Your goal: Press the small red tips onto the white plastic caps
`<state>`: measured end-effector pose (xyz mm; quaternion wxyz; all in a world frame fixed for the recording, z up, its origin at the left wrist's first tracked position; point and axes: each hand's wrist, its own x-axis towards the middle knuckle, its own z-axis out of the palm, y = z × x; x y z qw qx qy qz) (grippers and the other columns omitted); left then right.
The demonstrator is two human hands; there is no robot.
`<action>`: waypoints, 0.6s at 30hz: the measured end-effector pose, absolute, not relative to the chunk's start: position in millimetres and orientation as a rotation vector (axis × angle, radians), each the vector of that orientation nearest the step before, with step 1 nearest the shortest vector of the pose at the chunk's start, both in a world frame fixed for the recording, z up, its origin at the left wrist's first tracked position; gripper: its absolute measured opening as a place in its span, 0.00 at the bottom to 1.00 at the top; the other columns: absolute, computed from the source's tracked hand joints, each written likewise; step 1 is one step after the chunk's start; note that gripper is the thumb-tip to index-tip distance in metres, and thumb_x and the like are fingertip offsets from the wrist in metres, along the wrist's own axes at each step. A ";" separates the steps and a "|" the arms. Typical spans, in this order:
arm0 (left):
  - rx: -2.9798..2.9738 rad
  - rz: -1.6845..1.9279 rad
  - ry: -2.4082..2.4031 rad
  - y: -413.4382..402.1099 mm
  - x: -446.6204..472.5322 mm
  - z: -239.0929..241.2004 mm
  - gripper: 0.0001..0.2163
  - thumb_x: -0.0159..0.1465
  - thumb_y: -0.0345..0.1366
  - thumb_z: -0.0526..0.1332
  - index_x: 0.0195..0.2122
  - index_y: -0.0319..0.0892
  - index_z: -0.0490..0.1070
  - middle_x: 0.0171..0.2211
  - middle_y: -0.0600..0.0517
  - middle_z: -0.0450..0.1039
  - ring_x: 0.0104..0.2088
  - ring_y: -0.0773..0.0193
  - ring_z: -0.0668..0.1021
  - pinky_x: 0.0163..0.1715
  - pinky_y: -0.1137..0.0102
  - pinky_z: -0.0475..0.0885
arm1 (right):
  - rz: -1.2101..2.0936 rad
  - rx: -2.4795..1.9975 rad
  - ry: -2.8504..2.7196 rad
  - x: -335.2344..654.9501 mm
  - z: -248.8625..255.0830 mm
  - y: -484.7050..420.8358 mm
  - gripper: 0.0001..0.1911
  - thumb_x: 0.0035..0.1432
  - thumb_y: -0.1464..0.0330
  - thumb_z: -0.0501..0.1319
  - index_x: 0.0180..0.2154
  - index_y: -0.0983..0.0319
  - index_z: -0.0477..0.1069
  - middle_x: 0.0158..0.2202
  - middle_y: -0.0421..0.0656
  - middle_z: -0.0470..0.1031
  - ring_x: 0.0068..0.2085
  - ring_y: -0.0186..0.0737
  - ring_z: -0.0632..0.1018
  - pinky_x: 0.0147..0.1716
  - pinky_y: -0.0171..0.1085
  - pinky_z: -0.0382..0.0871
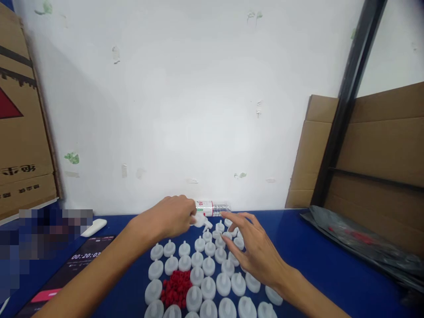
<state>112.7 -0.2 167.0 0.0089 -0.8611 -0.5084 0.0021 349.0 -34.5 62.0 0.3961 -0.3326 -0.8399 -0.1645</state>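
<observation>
the left hand [177,216] pinches a white cap [199,220], its spout seemingly angled toward the right hand [250,245], whose thumb and fingers stand apart; nearer on the desk [285,234], spouted pieces [208,288] surround red bits [175,289].

A clear plastic bottle [212,208] lies near the marked white wall [198,110]. A black-screened rectangular phone [74,265] rests left, a glossy grey plastic bag [357,243] right.
</observation>
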 end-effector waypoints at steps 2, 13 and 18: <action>-2.598 0.086 -1.704 13.8 105.7 155.9 0.05 0.67 0.34 0.65 0.41 0.40 0.79 0.41 0.42 0.79 0.43 0.48 0.81 0.43 0.58 0.73 | -0.431 -0.857 -2.132 348.2 64.1 -36.4 0.26 0.70 0.72 0.55 0.67 0.57 0.55 0.56 0.51 0.75 0.50 0.47 0.80 0.53 0.51 0.73; -2.529 0.158 -1.780 64.7 79.2 121.7 0.13 0.72 0.40 0.63 0.55 0.41 0.72 0.53 0.46 0.74 0.49 0.55 0.79 0.48 0.55 0.77 | -0.428 -0.915 -2.175 348.6 63.1 -36.9 0.23 0.70 0.72 0.53 0.64 0.57 0.59 0.59 0.53 0.71 0.58 0.51 0.75 0.54 0.54 0.73; -2.394 0.028 -1.771 78.5 68.8 105.6 0.16 0.72 0.40 0.63 0.57 0.41 0.70 0.55 0.45 0.73 0.50 0.54 0.79 0.49 0.54 0.77 | -0.470 -0.899 -2.178 350.0 63.9 -37.3 0.22 0.70 0.74 0.53 0.63 0.59 0.61 0.57 0.53 0.73 0.57 0.51 0.75 0.55 0.54 0.71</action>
